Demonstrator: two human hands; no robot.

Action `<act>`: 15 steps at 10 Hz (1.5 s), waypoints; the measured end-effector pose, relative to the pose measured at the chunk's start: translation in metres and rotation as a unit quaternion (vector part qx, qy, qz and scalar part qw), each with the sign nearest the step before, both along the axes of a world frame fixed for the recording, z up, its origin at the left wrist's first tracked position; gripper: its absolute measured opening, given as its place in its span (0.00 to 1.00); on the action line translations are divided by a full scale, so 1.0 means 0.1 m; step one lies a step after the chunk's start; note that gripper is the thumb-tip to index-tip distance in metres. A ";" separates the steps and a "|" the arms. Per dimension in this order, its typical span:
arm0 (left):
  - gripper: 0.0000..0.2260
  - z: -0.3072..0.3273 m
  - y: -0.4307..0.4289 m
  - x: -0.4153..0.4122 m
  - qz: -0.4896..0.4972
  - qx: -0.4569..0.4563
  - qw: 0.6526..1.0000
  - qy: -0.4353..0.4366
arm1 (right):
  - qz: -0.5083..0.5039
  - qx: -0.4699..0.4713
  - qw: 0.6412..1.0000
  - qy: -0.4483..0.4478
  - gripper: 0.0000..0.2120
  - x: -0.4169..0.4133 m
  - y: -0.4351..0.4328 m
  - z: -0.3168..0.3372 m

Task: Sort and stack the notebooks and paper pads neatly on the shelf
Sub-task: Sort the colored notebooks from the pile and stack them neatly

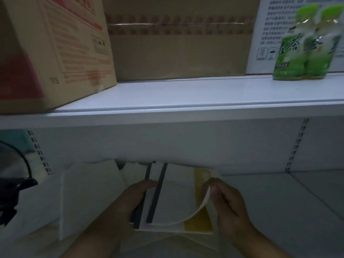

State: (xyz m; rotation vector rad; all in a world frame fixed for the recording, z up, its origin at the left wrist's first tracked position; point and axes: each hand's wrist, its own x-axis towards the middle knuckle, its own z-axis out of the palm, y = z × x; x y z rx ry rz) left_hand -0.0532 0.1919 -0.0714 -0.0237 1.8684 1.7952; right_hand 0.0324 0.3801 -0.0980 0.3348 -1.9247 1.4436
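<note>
Left hand (pixel 134 200) grips the pads' (pixel 175 202) black spines; right hand (pixel 227 200) pinches the top pad's curled right edge | pads sit mid lower shelf (pixel 279 211), just right of a white pad (pixel 89 198) | step: likely squaring the stack | next: flatten that edge, align the sides | far: upper shelf (pixel 186 97) with boxes (pixel 55 53) and bottles (pixel 305 49); dim light

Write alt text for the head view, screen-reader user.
A person holds a black-spined paper pad over a white lower shelf: the left hand grips its spine edge, the right hand pinches and curls up a white sheet, showing a yellow strip beneath. On the upper shelf stand cardboard boxes and green tea bottles.
</note>
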 end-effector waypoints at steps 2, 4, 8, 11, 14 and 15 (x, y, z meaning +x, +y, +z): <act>0.10 -0.08 0.51 0.01 -0.095 0.028 0.994 0.043 | 0.004 -0.001 0.994 -0.111 0.19 0.42 0.28 0.13; 0.05 -0.09 1.23 0.50 -0.203 0.088 0.975 0.028 | -0.254 -0.152 0.883 -0.363 0.21 1.02 0.71 0.11; 0.17 -0.17 2.63 1.84 -0.247 0.178 0.948 -0.087 | -0.321 -0.341 0.853 -0.233 0.23 2.45 1.58 0.07; 0.14 0.18 4.05 3.14 -0.284 0.177 0.939 -0.075 | -0.393 -0.296 0.829 -0.265 0.23 3.64 3.00 0.28; 0.13 -0.05 5.39 3.64 -0.299 0.159 0.941 0.004 | -0.456 -0.308 0.792 -0.265 0.20 4.26 4.19 0.29; 0.16 -0.20 5.88 3.60 -0.277 0.112 0.950 0.088 | -0.481 -0.329 0.772 -0.252 0.16 4.28 4.62 0.19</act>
